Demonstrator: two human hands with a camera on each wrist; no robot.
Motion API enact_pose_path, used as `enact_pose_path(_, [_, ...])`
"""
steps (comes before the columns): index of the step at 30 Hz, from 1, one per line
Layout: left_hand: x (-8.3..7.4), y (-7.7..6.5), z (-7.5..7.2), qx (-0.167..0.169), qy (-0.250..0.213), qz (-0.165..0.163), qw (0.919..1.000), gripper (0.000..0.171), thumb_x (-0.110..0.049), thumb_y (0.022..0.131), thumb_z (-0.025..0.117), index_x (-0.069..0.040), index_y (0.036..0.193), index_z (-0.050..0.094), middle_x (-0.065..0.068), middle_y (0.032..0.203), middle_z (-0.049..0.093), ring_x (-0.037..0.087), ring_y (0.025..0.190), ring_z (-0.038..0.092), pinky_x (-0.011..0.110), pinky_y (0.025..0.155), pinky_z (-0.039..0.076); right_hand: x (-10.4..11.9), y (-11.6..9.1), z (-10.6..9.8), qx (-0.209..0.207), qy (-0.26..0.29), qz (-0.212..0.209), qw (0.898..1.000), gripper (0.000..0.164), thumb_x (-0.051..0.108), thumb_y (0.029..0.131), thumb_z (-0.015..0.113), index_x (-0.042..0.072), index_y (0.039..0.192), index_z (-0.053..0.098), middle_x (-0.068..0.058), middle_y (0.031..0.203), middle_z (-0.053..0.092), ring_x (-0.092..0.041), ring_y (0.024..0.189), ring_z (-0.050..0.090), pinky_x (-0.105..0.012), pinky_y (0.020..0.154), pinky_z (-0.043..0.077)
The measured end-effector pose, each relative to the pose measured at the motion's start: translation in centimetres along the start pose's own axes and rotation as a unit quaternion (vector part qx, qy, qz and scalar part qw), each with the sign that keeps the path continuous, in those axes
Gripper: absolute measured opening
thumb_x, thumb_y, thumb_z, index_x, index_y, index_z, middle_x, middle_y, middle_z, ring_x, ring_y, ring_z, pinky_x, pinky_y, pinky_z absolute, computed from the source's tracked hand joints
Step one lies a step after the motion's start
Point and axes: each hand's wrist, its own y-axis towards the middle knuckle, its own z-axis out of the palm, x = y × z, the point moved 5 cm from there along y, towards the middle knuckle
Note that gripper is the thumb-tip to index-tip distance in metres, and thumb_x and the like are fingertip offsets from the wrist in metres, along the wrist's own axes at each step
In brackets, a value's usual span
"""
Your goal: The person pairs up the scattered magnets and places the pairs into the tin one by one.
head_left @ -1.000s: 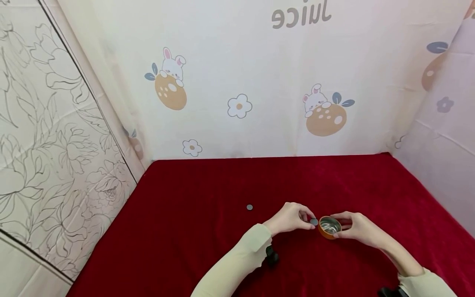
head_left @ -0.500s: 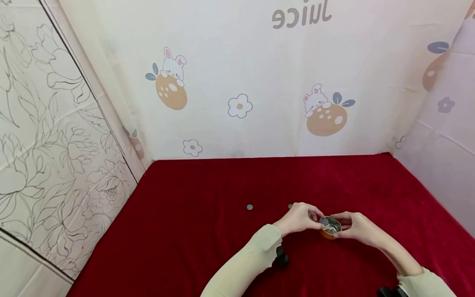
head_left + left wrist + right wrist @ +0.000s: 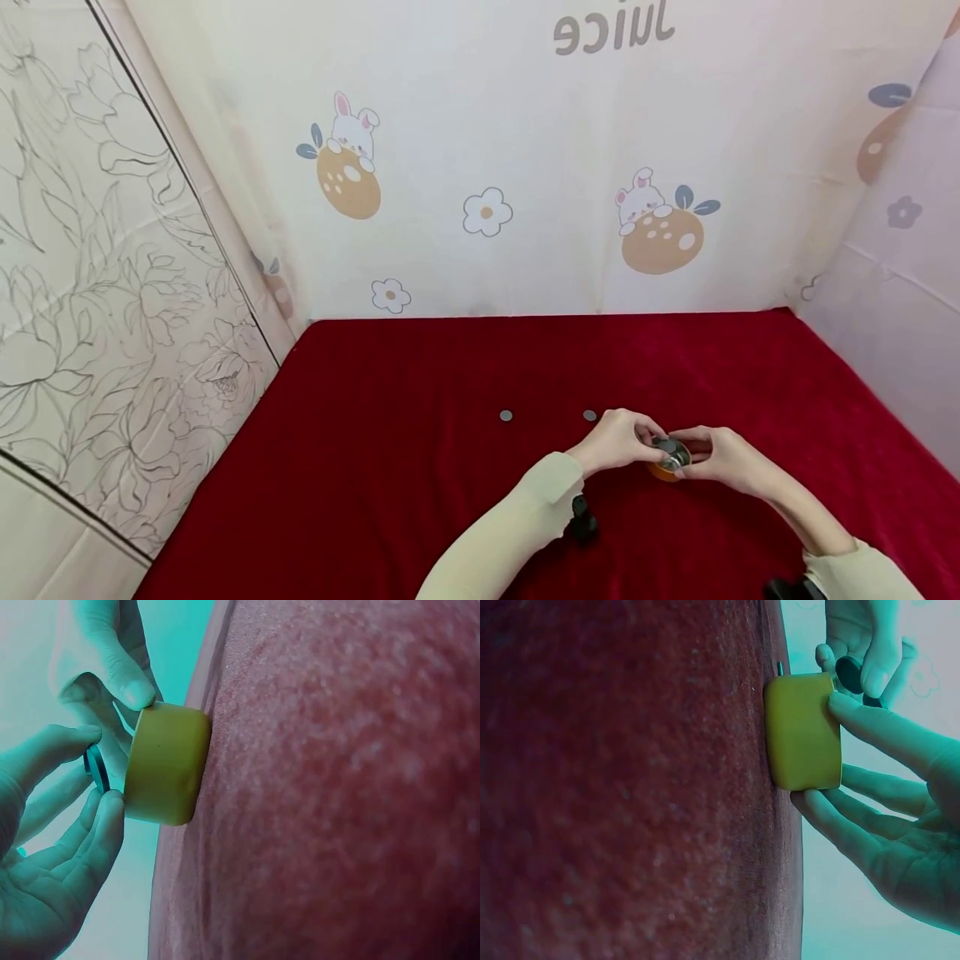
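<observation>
Left hand [image 3: 622, 438]: lower right of head frame, thumb and fingertips pinching at least one dark disc [image 3: 99, 771] just above the open mouth of a yellow tin [image 3: 663, 475]. Right hand [image 3: 718, 456]: thumb and fingers gripping tin, upright on red cloth [image 3: 375, 467]. Two loose discs, one here [image 3: 506, 416], lie on the cloth, below and right of frame centre.

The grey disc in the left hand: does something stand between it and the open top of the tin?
Nothing visible does. The left hand holds the grey disc just above the open top of the tin, and the right hand grips its outer side.
</observation>
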Motion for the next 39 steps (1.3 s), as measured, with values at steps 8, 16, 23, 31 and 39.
enact_pose_path(8, [-0.2,0.1,0.1,-0.012,-0.001,-0.018,0.9998,0.015,-0.019,0.074,0.072,-0.015,0.089,0.07,-0.013,0.063,0.055,-0.003,0.058,0.048,0.01,0.051,0.039,0.0,0.2,0.1,-0.001,0.0,-0.006,1.0,0.052,0.013,0.074,0.071,-0.017,0.111,0.05,-0.025,0.101,0.059,-0.007,0.083,0.06,-0.019,0.064,0.048])
enact_pose_path(16, [0.0,-0.1,0.1,-0.003,-0.004,-0.017,0.9998,0.022,-0.023,0.076,0.07,-0.015,0.096,0.068,-0.013,0.072,0.06,-0.006,0.06,0.05,0.009,0.054,0.04,0.1,0.0,0.2,-0.007,0.0,-0.015,1.0,0.052,0.015,0.074,0.071,-0.016,0.11,0.051,-0.026,0.101,0.059,-0.005,0.084,0.06,-0.019,0.064,0.048])
enact_pose_path(23, [0.2,-0.7,-1.1,-0.003,-0.005,-0.015,0.9999,0.017,-0.022,0.08,0.066,-0.016,0.095,0.068,-0.013,0.076,0.061,-0.004,0.062,0.05,0.01,0.054,0.041,0.5,0.2,0.2,0.017,0.0,-0.019,1.0,0.05,0.013,0.075,0.07,-0.018,0.109,0.05,-0.024,0.099,0.059,-0.009,0.081,0.061,-0.02,0.063,0.049])
enact_pose_path(31, [0.8,-1.4,-2.7,0.001,0.009,-0.02,0.9998,0.017,-0.02,0.083,0.062,-0.014,0.099,0.068,-0.012,0.084,0.061,-0.002,0.066,0.05,0.011,0.056,0.041,1.5,0.6,-0.1,0.006,-0.06,-0.018,0.998,0.047,0.018,0.079,0.066,-0.014,0.11,0.053,-0.02,0.1,0.06,-0.012,0.082,0.059,-0.02,0.062,0.047])
enact_pose_path(39, [2.1,-2.1,-4.3,-0.009,0.019,-0.041,0.999,0.019,-0.02,0.085,0.06,-0.013,0.101,0.066,-0.01,0.087,0.058,-0.001,0.07,0.049,0.012,0.06,0.041,2.7,2.0,-0.2,-0.045,-0.096,-0.017,0.994,0.043,0.023,0.08,0.066,-0.007,0.11,0.056,-0.02,0.107,0.058,-0.032,0.094,0.057,-0.03,0.07,0.049])
